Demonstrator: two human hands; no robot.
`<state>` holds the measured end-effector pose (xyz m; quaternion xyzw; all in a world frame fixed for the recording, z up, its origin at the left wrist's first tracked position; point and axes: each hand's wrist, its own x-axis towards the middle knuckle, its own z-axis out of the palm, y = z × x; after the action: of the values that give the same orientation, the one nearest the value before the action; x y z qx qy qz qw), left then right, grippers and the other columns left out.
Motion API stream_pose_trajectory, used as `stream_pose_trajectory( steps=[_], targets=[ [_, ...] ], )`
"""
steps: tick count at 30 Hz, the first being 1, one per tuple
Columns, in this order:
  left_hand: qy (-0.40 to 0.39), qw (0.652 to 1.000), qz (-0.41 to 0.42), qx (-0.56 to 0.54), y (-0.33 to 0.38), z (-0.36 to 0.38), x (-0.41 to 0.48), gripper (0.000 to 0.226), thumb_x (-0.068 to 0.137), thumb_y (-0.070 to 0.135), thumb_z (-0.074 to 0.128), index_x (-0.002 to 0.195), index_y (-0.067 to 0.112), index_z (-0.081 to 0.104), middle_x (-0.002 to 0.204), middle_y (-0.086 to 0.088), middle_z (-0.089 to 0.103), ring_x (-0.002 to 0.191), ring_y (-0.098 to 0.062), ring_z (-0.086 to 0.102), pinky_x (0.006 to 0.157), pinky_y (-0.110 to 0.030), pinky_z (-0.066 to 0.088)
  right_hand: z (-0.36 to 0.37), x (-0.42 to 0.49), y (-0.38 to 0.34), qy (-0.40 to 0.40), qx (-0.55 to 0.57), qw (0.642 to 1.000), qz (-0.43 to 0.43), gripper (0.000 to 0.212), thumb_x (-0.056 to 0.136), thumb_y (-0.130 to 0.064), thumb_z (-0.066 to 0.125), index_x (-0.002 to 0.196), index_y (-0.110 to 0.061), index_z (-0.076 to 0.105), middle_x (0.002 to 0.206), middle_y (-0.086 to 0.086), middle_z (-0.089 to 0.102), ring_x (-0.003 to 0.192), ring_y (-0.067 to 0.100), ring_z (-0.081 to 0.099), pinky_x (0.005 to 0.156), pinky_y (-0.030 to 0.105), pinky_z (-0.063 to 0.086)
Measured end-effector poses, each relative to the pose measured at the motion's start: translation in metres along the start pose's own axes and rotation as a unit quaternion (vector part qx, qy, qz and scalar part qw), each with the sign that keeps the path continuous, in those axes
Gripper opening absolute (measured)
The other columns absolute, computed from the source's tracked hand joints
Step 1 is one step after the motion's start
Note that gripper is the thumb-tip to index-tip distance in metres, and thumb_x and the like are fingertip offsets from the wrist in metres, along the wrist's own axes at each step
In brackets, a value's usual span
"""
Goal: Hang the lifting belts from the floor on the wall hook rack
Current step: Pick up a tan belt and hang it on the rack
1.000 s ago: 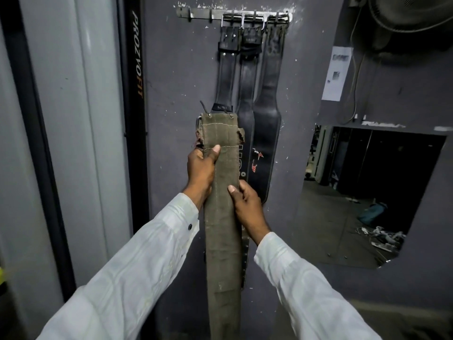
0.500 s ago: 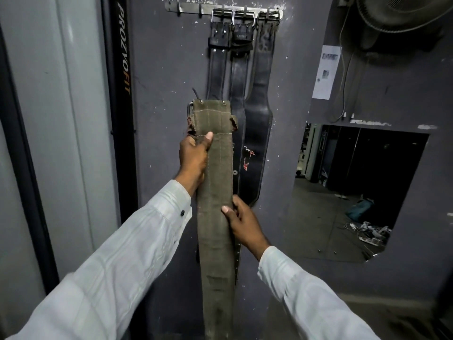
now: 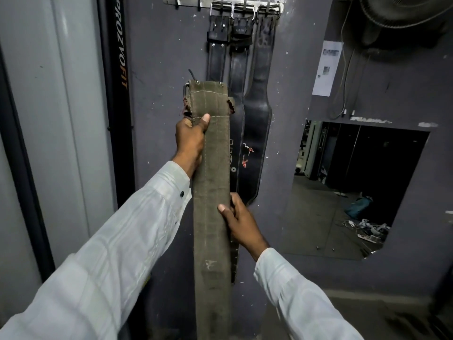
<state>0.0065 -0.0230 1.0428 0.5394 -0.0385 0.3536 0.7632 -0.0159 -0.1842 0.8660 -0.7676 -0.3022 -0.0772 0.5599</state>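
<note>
The left thumb (image 3: 206,118) lies across the front face of the olive belt (image 3: 212,192) at its stitched line, the other fingers curled out of sight behind the left edge; the left hand (image 3: 190,141) grasps the strap just below its upper end; the right thumb (image 3: 221,207) presses the front near the right edge, the rest of the right hand (image 3: 242,224) wrapped behind, so this hand too grasps the belt, about midway down its visible length; against the picture from half a second ago the upper end and the left hand stand higher and nearer the hook rack (image 3: 245,5), while the right hand holds about the same place in view, so the gap between the two hands is wider; the belt's long axis runs almost vertical, buckle end (image 3: 186,90) up and pointing at the rack, the lower end passing out of the bottom edge; it hangs in the air in front of the grey wall (image 3: 159,69), below the rack and not on any hook, overlapping three black belts (image 3: 259,94) that hang from the right-hand hooks; white sleeves (image 3: 110,253) cover both forearms; left of the wall stands a black upright (image 3: 120,57) with lettering; to the right are a paper notice (image 3: 327,68), a mirror (image 3: 355,187) and, above, a fan (image 3: 404,11).
</note>
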Motion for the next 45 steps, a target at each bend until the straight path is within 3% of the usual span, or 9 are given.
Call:
stream_pose_trajectory(
  steps=[5, 12, 15, 19, 26, 29, 32, 37, 45],
  targets=[
    [-0.020, 1.000, 0.008, -0.001, 0.019, 0.008, 0.001, 0.005, 0.091, 0.013, 0.067, 0.094, 0.016, 0.064, 0.095, -0.002, 0.073, 0.089, -0.018, 0.070, 0.084, -0.035, 0.059, 0.006, -0.009, 0.008, 0.012, -0.017, 1.000, 0.018, 0.017, 0.098, -0.029, 0.050, 0.113, -0.025, 0.055, 0.108, -0.006, 0.072, 0.101, 0.014, 0.070, 0.096, 0.046, 0.054],
    [-0.041, 0.999, -0.008, 0.011, 0.045, 0.008, 0.003, 0.007, 0.092, 0.015, 0.067, 0.099, 0.013, 0.064, 0.096, -0.003, 0.073, 0.089, -0.019, 0.071, 0.087, -0.038, 0.059, 0.004, -0.021, 0.009, -0.084, 0.059, 0.993, 0.054, 0.030, 0.103, -0.022, 0.054, 0.132, -0.017, 0.059, 0.122, 0.002, 0.071, 0.108, 0.015, 0.069, 0.077, 0.024, 0.058],
    [-0.068, 0.997, -0.022, 0.024, 0.050, 0.009, -0.002, 0.009, 0.093, 0.018, 0.066, 0.101, 0.014, 0.063, 0.097, -0.003, 0.073, 0.091, -0.020, 0.070, 0.089, -0.041, 0.059, 0.003, -0.017, 0.006, -0.080, 0.071, 0.992, 0.063, 0.023, 0.100, -0.016, 0.058, 0.119, -0.007, 0.068, 0.117, 0.009, 0.074, 0.104, 0.017, 0.070, 0.088, 0.030, 0.059],
    [-0.132, 0.988, -0.058, 0.051, 0.055, 0.015, -0.014, 0.009, 0.096, 0.024, 0.063, 0.102, 0.018, 0.061, 0.094, -0.002, 0.073, 0.086, -0.017, 0.070, 0.080, -0.036, 0.059, -0.018, 0.018, -0.050, 0.012, 0.130, 0.991, -0.007, 0.007, 0.097, -0.012, 0.063, 0.099, -0.011, 0.070, 0.090, -0.001, 0.074, 0.076, 0.001, 0.067, 0.070, 0.017, 0.054],
    [-0.243, 0.952, 0.035, 0.182, 0.044, 0.016, -0.036, 0.017, 0.102, 0.024, 0.051, 0.111, 0.016, 0.062, 0.106, -0.004, 0.070, 0.095, -0.015, 0.067, 0.090, -0.031, 0.056, -0.061, 0.083, -0.136, 0.181, 0.161, 0.966, -0.092, 0.014, 0.096, -0.008, 0.064, 0.108, -0.004, 0.068, 0.094, 0.001, 0.073, 0.078, -0.001, 0.069, 0.076, 0.021, 0.057],
    [-0.296, 0.907, 0.063, 0.292, 0.026, -0.003, -0.042, 0.018, 0.100, 0.020, 0.056, 0.117, 0.015, 0.052, 0.096, -0.004, 0.060, 0.084, -0.015, 0.057, 0.071, -0.021, 0.051, -0.067, 0.086, -0.136, 0.261, 0.156, 0.949, -0.080, 0.013, 0.095, -0.020, 0.065, 0.104, -0.012, 0.070, 0.096, 0.003, 0.076, 0.086, 0.008, 0.071, 0.085, 0.034, 0.060],
    [-0.375, 0.892, -0.022, 0.251, -0.001, -0.020, -0.063, 0.048, 0.094, 0.013, 0.065, 0.136, 0.023, 0.042, 0.119, 0.006, 0.061, 0.102, -0.003, 0.062, 0.089, -0.018, 0.054, -0.067, 0.085, -0.140, 0.241, 0.235, 0.938, -0.081, 0.020, 0.097, -0.022, 0.061, 0.112, -0.009, 0.066, 0.113, 0.016, 0.072, 0.101, 0.027, 0.070, 0.092, 0.046, 0.059],
    [-0.274, 0.925, 0.062, 0.255, -0.029, -0.018, -0.083, 0.042, 0.094, 0.007, 0.062, 0.134, 0.015, 0.053, 0.125, 0.000, 0.065, 0.112, -0.010, 0.063, 0.103, -0.031, 0.050, -0.060, 0.076, -0.132, 0.234, 0.227, 0.943, -0.071, 0.024, 0.098, -0.025, 0.060, 0.117, -0.011, 0.064, 0.119, 0.017, 0.071, 0.112, 0.033, 0.068, 0.098, 0.052, 0.055],
    [-0.329, 0.917, -0.018, 0.226, -0.048, -0.038, -0.096, 0.038, 0.095, 0.002, 0.059, 0.132, 0.003, 0.050, 0.125, -0.010, 0.064, 0.101, -0.007, 0.067, 0.092, -0.023, 0.055, -0.059, 0.069, -0.138, 0.229, 0.179, 0.951, -0.103, 0.027, 0.100, -0.022, 0.059, 0.124, -0.011, 0.062, 0.121, 0.009, 0.071, 0.110, 0.022, 0.069, 0.098, 0.044, 0.056]
  ],
)
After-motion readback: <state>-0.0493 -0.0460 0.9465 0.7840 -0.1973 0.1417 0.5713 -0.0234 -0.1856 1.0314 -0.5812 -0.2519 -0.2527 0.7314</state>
